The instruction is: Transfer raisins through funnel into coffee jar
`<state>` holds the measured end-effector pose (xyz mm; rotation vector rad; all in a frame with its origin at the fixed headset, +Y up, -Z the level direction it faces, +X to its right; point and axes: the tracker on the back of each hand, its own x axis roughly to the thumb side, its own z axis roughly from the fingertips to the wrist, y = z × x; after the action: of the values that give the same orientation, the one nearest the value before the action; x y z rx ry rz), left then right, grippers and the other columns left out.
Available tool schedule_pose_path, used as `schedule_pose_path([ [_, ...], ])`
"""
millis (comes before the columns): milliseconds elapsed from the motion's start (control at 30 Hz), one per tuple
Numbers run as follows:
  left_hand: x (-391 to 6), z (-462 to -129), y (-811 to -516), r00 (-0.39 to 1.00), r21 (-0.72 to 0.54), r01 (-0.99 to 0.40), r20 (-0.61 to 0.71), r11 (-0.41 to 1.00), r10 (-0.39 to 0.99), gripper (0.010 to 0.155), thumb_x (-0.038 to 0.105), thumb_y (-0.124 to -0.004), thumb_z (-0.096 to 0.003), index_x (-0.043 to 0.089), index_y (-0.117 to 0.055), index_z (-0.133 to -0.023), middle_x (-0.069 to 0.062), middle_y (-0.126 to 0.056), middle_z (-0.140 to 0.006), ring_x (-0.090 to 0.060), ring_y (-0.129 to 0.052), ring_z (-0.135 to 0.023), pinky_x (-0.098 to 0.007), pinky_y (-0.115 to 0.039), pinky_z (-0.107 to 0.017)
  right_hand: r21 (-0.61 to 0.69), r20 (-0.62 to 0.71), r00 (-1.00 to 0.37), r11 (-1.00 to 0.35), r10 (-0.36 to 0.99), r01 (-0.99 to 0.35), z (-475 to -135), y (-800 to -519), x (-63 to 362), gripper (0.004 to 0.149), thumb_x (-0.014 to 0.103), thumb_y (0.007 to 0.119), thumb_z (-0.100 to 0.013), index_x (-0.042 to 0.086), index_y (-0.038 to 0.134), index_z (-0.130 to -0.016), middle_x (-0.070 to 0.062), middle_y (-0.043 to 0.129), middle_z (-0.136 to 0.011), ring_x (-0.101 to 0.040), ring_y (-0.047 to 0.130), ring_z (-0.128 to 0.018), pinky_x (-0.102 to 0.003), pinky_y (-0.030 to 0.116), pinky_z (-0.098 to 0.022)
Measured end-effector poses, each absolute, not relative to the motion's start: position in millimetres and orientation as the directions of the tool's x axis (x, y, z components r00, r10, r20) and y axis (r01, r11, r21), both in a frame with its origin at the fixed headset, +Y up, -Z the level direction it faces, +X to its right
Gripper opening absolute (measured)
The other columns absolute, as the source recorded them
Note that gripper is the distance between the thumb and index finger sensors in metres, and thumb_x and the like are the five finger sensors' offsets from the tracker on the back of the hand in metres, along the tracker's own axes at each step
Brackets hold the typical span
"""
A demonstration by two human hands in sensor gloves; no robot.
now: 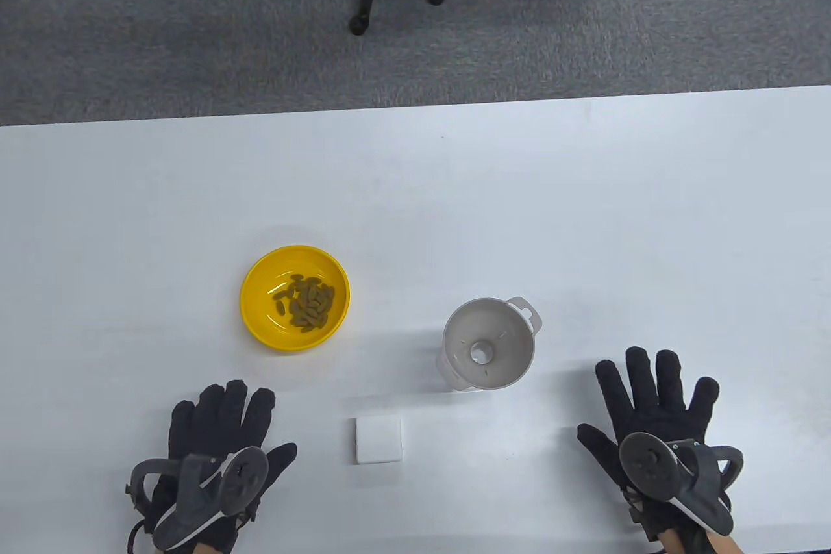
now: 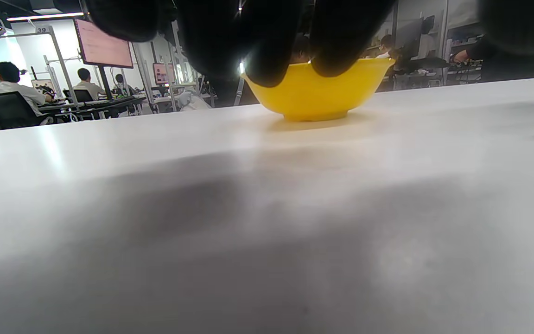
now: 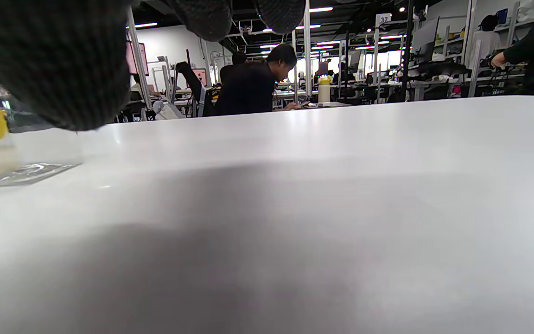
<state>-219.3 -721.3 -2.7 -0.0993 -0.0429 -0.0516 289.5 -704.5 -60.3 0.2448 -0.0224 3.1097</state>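
Nothing started yet, by the look of it: both hands flat on the table near its front edge, palms down, nothing in either. Left hand has fingers extended and fairly close together, thumb out to the side; right hand is splayed wide. Raisins sit in a small heap in the yellow bowl, which stands upright just ahead of the left hand; the left wrist view shows that bowl straight ahead, past the fingertips. The grey funnel is already seated mouth-up on what I take to be the clear jar, between the bowl and the right hand, nearer the right. Only a sliver of glass shows under the funnel, so I can't tell the jar's fill. Funnel axis is vertical, spout hole facing down into the jar, its loop handle pointing away and to the right. A small white square thing lies flat between the hands, possibly the lid, can't confirm. My read: next step is the left hand lifting the bowl, carrying it over to the funnel mouth and tipping it slowly, probably with the right hand steadying the jar or funnel, since the funnel looks top-heavy. The spout hole looks narrow, so raisins could bridge and clog if dumped all at once.
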Motion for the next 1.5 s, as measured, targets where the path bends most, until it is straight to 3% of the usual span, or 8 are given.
schedule_pose_path([
  [333,-229.3,-6.0,-722.7,1.0,-0.105,0.021,-0.021,0.994,-0.023,0.082,0.079,-0.068,-0.0374,0.038,-0.06,-0.108,-0.005,-0.065,-0.118,-0.04,-0.062,-0.107,-0.067,-0.051,-0.077,0.036,0.155,-0.986,-0.998,0.065,-0.06,-62.2,-703.8,294.9,0.09,0.069,0.085,-0.036,0.035,0.046,-0.11,-0.009,0.039,-0.123,-0.045,0.032,-0.112,-0.078,0.018,-0.068],
  [533,-233.6,-14.0,-701.9,0.996,-0.041,-0.041,-0.076,0.998,0.038,0.082,0.078,-0.069,-0.0376,0.038,-0.058,-0.108,-0.005,-0.063,-0.119,-0.04,-0.061,-0.108,-0.068,-0.05,-0.077,0.03,0.148,-0.983,-0.994,0.105,-0.102,-61.2,-699.4,300.4,0.09,0.069,0.085,-0.036,0.034,0.048,-0.109,-0.01,0.041,-0.122,-0.045,0.034,-0.112,-0.079,0.018,-0.068],
  [867,-246.0,-69.5,-676.0,0.929,0.035,-0.255,-0.269,0.966,0.255,0.083,0.08,-0.068,-0.039,0.038,-0.055,-0.11,-0.005,-0.06,-0.12,-0.041,-0.06,-0.108,-0.067,-0.051,-0.077,0.036,0.147,-0.98,-0.991,0.132,-0.128,-59.0,-695.7,304.3,0.087,0.068,0.085,-0.036,0.034,0.051,-0.109,-0.01,0.046,-0.122,-0.044,0.038,-0.112,-0.079,0.019,-0.068],
  [967,-248.4,-90.6,-682.1,0.85,0.037,-0.379,-0.383,0.925,0.363,0.085,0.079,-0.072,-0.0399,0.036,-0.053,-0.111,-0.006,-0.061,-0.119,-0.041,-0.069,-0.103,-0.061,-0.061,-0.075,0.038,0.143,-0.981,-0.991,0.133,-0.129,-59.0,-695.7,305.4,0.088,0.068,0.085,-0.036,0.034,0.051,-0.109,-0.01,0.046,-0.122,-0.045,0.038,-0.112,-0.079,0.019,-0.068],
  [1133,-248.2,-114.5,-696.8,0.743,0.009,-0.467,-0.538,0.884,0.398,0.091,0.076,-0.081,-0.0413,0.031,-0.045,-0.112,-0.01,-0.06,-0.118,-0.036,-0.088,-0.088,-0.049,-0.078,-0.065,0.056,0.135,-0.982,-0.991,0.13,-0.123,-61.0,-697.8,305.6,0.088,0.068,0.085,-0.037,0.032,0.05,-0.109,-0.01,0.047,-0.121,-0.045,0.039,-0.112,-0.079,0.019,-0.068],
  [1267,-247.9,-127.0,-708.0,0.735,-0.05,-0.45,-0.587,0.892,0.338,0.092,0.069,-0.086,-0.0435,0.025,-0.042,-0.112,-0.011,-0.06,-0.116,-0.026,-0.1,-0.074,-0.037,-0.088,-0.055,0.065,0.132,-0.984,-0.991,0.122,-0.115,-61.7,-698.6,304.9,0.087,0.068,0.084,-0.037,0.033,0.051,-0.109,-0.01,0.048,-0.121,-0.045,0.041,-0.112,-0.079,0.02,-0.068],
  [1500,-248.7,-133.3,-730.1,0.63,0.051,-0.595,-0.59,0.802,0.505,0.075,0.05,-0.09,-0.0475,0.022,-0.055,-0.108,-0.012,-0.079,-0.105,-0.01,-0.114,-0.045,-0.021,-0.099,-0.033,0.082,0.13,-0.98,-0.986,0.153,-0.143,-63.0,-698.3,306.6,0.086,0.068,0.084,-0.037,0.032,0.052,-0.109,-0.011,0.049,-0.121,-0.045,0.042,-0.111,-0.079,0.022,-0.068],
])
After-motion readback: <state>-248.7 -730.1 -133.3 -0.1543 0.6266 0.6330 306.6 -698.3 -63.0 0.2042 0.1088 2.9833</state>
